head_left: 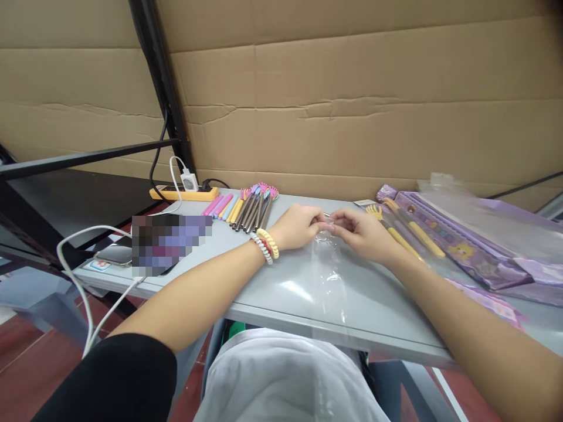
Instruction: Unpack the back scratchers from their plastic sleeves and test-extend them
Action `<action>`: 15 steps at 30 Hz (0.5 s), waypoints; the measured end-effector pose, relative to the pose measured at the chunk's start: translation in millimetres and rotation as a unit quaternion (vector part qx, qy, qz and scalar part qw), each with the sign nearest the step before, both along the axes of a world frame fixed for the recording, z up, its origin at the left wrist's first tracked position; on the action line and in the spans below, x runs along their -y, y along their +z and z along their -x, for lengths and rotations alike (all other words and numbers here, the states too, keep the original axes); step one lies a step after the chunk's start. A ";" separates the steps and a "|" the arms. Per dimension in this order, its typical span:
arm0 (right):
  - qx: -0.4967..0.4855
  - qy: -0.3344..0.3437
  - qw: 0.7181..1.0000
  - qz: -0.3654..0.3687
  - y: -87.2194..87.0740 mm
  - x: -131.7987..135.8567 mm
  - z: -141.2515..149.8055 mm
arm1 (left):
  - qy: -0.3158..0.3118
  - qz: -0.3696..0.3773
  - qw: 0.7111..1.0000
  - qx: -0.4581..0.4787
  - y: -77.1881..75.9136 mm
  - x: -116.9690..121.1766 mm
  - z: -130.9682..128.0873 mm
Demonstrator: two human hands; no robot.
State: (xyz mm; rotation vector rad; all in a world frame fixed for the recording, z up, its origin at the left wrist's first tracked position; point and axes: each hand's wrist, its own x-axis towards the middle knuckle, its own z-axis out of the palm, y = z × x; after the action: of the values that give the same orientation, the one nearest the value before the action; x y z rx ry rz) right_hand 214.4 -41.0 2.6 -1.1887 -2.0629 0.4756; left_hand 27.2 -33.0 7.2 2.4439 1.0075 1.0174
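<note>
Clear film point(332, 275) hangs over the worktop point(281, 302), right of the pens point(253, 214), its top between the left hand point(299, 228) and right hand point(360, 234); each grip pinches it at the fingertips. The step seems to be working that upper edge, and moving on calls for light, even finger pressure
</note>
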 end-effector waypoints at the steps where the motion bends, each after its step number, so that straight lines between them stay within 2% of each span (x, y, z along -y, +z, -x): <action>1: -0.015 0.002 1.000 0.016 -0.2 -0.7 -0.1 | 0.007 0.008 1.000 0.014 0.1 0.5 1.0; 5: -0.049 0.018 0.996 0.076 1.4 -1.4 -1.2 | 0.031 0.053 0.996 0.058 1.2 2.7 1.6; 10: -0.026 0.032 0.996 0.076 4.0 0.3 -0.6 | 0.031 0.066 0.996 0.042 -1.6 2.3 -0.6; 13: -0.025 0.024 0.996 0.086 2.5 -1.1 -1.0 | 0.079 0.052 0.995 0.027 -1.8 0.8 -0.3; 15: -0.045 0.024 0.992 0.119 0.4 -3.0 -2.5 | 0.109 0.058 0.991 0.044 -0.4 0.0 1.3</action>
State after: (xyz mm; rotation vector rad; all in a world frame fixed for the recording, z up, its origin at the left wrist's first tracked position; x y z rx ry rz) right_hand 216.9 -38.0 3.0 -1.2308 -2.0027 0.8029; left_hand 25.9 -32.9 6.7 2.2128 1.2867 1.0907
